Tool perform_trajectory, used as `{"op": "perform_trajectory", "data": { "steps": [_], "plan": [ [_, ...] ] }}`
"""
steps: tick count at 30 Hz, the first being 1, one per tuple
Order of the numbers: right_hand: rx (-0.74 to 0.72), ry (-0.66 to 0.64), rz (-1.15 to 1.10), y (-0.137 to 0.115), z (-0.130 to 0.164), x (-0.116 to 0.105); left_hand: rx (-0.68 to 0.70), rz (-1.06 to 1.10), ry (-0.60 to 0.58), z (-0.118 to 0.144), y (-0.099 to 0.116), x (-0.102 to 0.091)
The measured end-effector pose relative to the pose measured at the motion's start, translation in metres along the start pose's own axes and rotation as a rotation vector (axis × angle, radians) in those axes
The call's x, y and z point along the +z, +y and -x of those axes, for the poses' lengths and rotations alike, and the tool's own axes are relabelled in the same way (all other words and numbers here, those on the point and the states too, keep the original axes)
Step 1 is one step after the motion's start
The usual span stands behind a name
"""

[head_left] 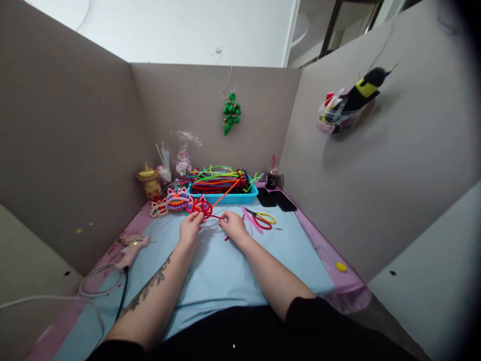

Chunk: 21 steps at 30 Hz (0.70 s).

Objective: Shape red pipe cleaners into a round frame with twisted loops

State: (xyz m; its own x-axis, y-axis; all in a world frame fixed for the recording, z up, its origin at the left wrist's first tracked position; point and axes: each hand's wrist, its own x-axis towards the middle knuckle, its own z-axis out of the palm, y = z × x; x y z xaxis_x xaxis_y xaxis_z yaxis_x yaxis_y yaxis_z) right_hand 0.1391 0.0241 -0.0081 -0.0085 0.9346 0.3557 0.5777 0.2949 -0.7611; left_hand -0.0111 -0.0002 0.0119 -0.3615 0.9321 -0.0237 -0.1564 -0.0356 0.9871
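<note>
Blue tray (221,200) is your landmark, heaped with coloured fuzzy stems (216,181). Left of it: a lidded yellow cup (149,185), and nearer you, braided cat-eared pieces (178,199). Right of it: a dark drink cup (272,179) and two black slabs (284,201). Closer to you than the tray, off its right end, scissors (267,220) lie beside pink strips (252,220). Glue gun (134,251) is well left and nearer you. An orange stem (227,193) slants from the tray down behind your work.

Your work, the red looped piece (202,207), is held up just in front of the tray: loose round coils, one strand pulled out sideways. Your left hand (190,225) pinches the coils; your right hand (232,225) grips the strand, fingertips closed.

Coils overlap the pink cat-eared piece behind, so the outline is probably partly lost. Your left fingers cover the lower coils; sleeves (304,313) are cut off at the bottom.
</note>
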Motion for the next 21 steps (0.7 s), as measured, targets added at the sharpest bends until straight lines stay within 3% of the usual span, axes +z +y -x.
{"op": "perform_trajectory", "data": {
  "steps": [3,9,12,21],
  "plan": [
    [-0.003,-0.047,0.121,0.001,0.000,-0.001,0.021,-0.002,0.066,-0.004,0.003,-0.003],
    [0.040,0.046,-0.130,0.002,-0.002,-0.005,0.023,-0.074,0.069,-0.013,0.004,-0.009],
    [0.035,0.103,-0.269,0.004,-0.004,-0.006,0.046,-0.114,0.022,-0.017,0.001,-0.010],
    [0.002,-0.015,-0.466,0.003,-0.003,0.000,-0.061,-0.171,-0.175,-0.009,0.007,-0.010]
  ]
}}
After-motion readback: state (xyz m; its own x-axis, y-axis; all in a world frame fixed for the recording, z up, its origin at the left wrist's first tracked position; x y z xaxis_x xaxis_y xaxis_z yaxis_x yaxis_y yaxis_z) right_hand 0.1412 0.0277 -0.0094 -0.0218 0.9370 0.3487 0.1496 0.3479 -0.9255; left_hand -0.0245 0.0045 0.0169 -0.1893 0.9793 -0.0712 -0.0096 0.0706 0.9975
